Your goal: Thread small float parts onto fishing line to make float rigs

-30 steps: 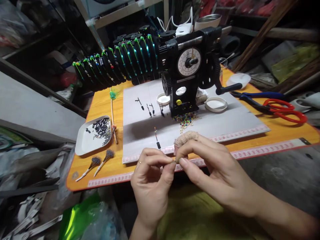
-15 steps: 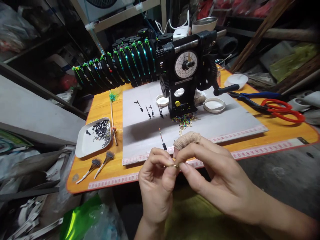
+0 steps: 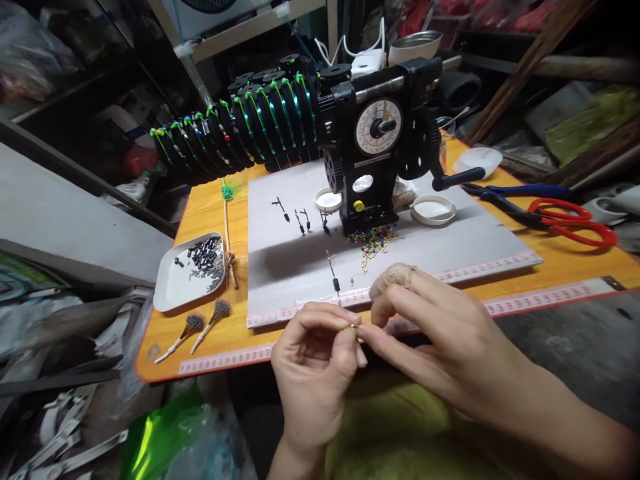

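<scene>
My left hand [image 3: 315, 373] pinches a tiny gold-coloured piece [image 3: 353, 326] between thumb and forefinger. The right thumb tip touches it from the other side. On my right hand [image 3: 435, 333], the thumb stands apart from the fingers, and one finger wears a beige wrap [image 3: 393, 280]. Just beyond my left fingertips is a thin stem with a black sleeve [image 3: 336, 285] and an orange-red tip. Whether it is joined to the gold piece, I cannot tell. Coloured and gold beads [image 3: 375, 247] lie loose on the grey board [image 3: 285, 293].
Behind the board's middle stands a black hand-cranked machine [image 3: 370, 173] with a dial and a row of green-threaded spools [image 3: 235, 127]. A white tray [image 3: 165, 297] of black pieces sits left, near two small brushes [image 3: 210, 325]. Pliers and red-handled scissors [image 3: 575, 223] lie right.
My right hand has drawn slightly back and right, its wrapped finger and the one beside it lifting off the gold piece. The left hand keeps its pinch. The view has shifted slightly.
</scene>
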A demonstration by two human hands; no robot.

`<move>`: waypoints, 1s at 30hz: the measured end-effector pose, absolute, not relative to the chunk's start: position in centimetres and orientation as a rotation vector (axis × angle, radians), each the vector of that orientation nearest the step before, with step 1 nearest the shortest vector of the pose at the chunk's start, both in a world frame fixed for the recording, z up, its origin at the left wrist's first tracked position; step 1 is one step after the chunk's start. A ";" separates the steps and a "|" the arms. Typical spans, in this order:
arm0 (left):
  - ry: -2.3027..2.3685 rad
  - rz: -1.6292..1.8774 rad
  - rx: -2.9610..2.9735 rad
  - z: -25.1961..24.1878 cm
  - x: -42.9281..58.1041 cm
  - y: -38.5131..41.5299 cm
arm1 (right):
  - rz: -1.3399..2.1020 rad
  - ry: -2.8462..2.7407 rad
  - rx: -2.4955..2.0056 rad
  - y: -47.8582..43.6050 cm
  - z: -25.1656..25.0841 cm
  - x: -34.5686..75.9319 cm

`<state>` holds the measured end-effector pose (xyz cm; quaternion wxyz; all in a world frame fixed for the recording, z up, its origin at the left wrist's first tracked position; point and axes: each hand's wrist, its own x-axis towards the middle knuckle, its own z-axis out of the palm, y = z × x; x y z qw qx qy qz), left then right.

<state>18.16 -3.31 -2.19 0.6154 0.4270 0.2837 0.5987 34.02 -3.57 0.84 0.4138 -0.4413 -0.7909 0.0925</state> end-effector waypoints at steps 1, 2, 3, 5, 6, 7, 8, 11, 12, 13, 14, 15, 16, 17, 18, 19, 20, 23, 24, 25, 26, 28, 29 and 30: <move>0.658 1.369 0.952 -2.1 18.1 -3.3 | 0.260 -1.980 -1.086 -3.7 0.8 34.1; 0.660 1.350 0.917 -2.0 18.1 -3.3 | 0.306 -1.970 -1.049 -3.8 0.8 34.3; 0.659 1.327 0.882 -1.9 18.1 -3.3 | 0.355 -1.951 -1.010 -3.9 0.8 34.4; 0.651 1.279 0.815 -1.6 17.9 -3.2 | 0.423 -1.907 -0.935 -4.0 0.8 34.6; 0.641 1.250 0.785 -1.5 17.8 -3.2 | 0.440 -1.890 -0.909 -4.1 0.8 34.7; 0.621 1.217 0.765 -1.4 17.7 -3.1 | 0.448 -1.883 -0.889 -4.2 0.9 34.8; 0.601 1.184 0.757 -1.2 17.7 -3.0 | 0.443 -1.886 -0.882 -4.2 0.9 34.8; 0.580 1.136 0.800 -1.0 17.4 -2.6 | 0.363 -1.920 -0.900 -4.2 1.0 34.9; 0.591 1.141 0.827 -1.0 17.4 -2.5 | 0.326 -1.928 -0.913 -4.1 1.0 34.9; 0.609 1.154 0.851 -1.0 17.3 -2.5 | 0.302 -1.927 -0.924 -4.0 1.0 34.8; 0.626 1.168 0.870 -1.0 17.3 -2.4 | 0.299 -1.917 -0.936 -3.9 1.0 34.7; 0.634 1.182 0.884 -1.1 17.3 -2.4 | 0.317 -1.906 -0.946 -3.8 0.9 34.6; 0.638 1.191 0.893 -1.1 17.4 -2.4 | 0.345 -1.893 -0.954 -3.7 0.8 34.5; 0.641 1.195 0.896 -1.2 17.4 -2.4 | 0.376 -1.880 -0.958 -3.6 0.7 34.5; 0.636 1.199 0.895 -1.2 17.5 -2.4 | 0.403 -1.870 -0.957 -3.5 0.6 34.6; 0.630 1.201 0.892 -1.3 17.5 -2.4 | 0.424 -1.865 -0.954 -3.5 0.4 34.6; 0.628 1.203 0.889 -1.3 17.6 -2.3 | 0.442 -1.864 -0.951 -3.4 0.3 34.7; 0.643 1.225 0.888 -1.5 17.7 -2.0 | 0.507 -1.861 -0.957 -3.4 -0.2 35.1; 0.653 1.230 0.899 -1.5 17.7 -1.9 | 0.528 -1.864 -0.967 -3.4 -0.3 35.2; 0.668 1.241 0.925 -1.6 17.7 -1.9 | 0.542 -1.866 -0.979 -3.4 -0.4 35.2; 0.689 1.259 0.973 -1.8 17.7 -1.8 | 0.547 -1.867 -0.991 -3.3 -0.5 35.3; 0.771 1.326 1.157 -2.1 17.5 -1.8 | 0.545 -1.860 -1.021 -3.2 -0.6 35.2; 0.829 1.372 1.284 -2.3 17.4 -1.8 | 0.539 -1.850 -1.035 -3.2 -0.6 35.2; 0.887 1.414 1.424 -2.5 17.2 -1.8 | 0.536 -1.841 -1.045 -3.1 -0.6 35.2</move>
